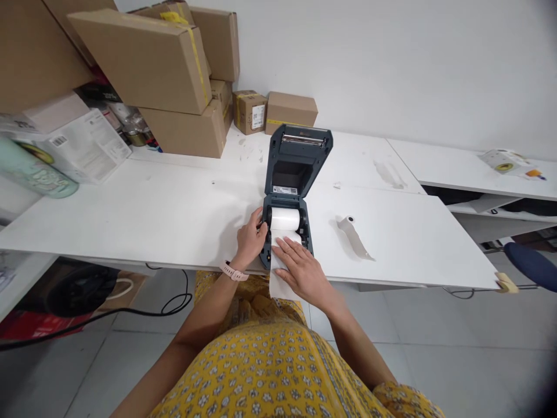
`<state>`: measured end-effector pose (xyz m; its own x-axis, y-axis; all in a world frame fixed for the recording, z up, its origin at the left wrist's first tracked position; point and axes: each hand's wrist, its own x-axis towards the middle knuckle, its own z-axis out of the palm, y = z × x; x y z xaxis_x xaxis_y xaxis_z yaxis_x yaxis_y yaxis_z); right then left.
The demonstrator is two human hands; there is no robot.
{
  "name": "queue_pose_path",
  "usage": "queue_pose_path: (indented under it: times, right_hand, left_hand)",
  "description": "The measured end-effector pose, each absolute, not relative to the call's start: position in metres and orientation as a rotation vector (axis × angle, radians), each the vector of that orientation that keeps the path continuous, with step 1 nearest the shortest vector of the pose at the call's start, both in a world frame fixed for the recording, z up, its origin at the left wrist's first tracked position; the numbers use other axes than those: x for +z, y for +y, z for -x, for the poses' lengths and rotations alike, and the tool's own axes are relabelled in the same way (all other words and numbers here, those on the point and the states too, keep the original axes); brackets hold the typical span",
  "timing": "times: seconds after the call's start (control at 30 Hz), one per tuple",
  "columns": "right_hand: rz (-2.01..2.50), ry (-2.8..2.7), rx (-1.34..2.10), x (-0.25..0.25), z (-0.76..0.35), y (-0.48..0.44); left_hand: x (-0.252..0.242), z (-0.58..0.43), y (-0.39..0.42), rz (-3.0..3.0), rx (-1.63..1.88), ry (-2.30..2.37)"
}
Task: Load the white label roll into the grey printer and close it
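A dark grey label printer [299, 169] stands at the table's front edge with its lid raised. Inside it sits a white roll of label paper [285, 219], and a loose strip [281, 284] from it hangs over the printer's front and past the table edge. My left hand [251, 237], with a pink band on its wrist, grips the printer's left side wall near the roll. Flat on the strip lies my right hand [302, 270], fingers stretched out. Right of the printer, a small, partly unrolled paper roll [350, 222] rests on the table.
Stacked cardboard boxes [148, 64] and two smaller cartons [291, 109] stand along the back left. A mint-green bottle [46, 171] lies by a white box [87, 145]. Black cables [174, 307] hang below the white table [174, 209]. A blue chair [531, 264] is at right.
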<state>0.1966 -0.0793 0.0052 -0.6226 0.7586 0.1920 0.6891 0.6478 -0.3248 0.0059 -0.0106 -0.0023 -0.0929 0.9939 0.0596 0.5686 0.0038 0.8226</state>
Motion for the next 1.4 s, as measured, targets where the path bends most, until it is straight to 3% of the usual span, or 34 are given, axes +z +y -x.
queue_pose_path:
  times: [0.4, 0.6, 0.73, 0.9, 1.13, 1.4]
  right_hand:
    - [1.148, -2.581, 0.214, 0.005, -0.199, -0.078]
    - [1.090, -2.495, 0.390, 0.005, -0.200, -0.080]
    - [0.920, -2.250, 0.705, 0.020, -0.219, -0.068]
    - [1.051, -1.545, 0.435, 0.064, -0.239, 0.012]
    - [0.978, -1.552, 0.621, 0.111, -0.218, 0.137]
    - [0.897, -1.505, 0.563, 0.103, -0.215, 0.059]
  left_hand:
    - [-0.024, -0.003, -0.003, -1.483, 1.114, 1.475]
    - [-0.019, -0.008, -0.016, -1.398, 1.153, 1.400]
    - [-0.018, -0.017, -0.046, -1.267, 1.121, 1.328]
    - [-0.019, -0.018, -0.074, -1.147, 1.062, 1.226]
    - [-0.022, -0.016, -0.084, -1.107, 1.072, 1.206]
    - [-0.017, -0.016, -0.095, -1.030, 1.054, 1.146]
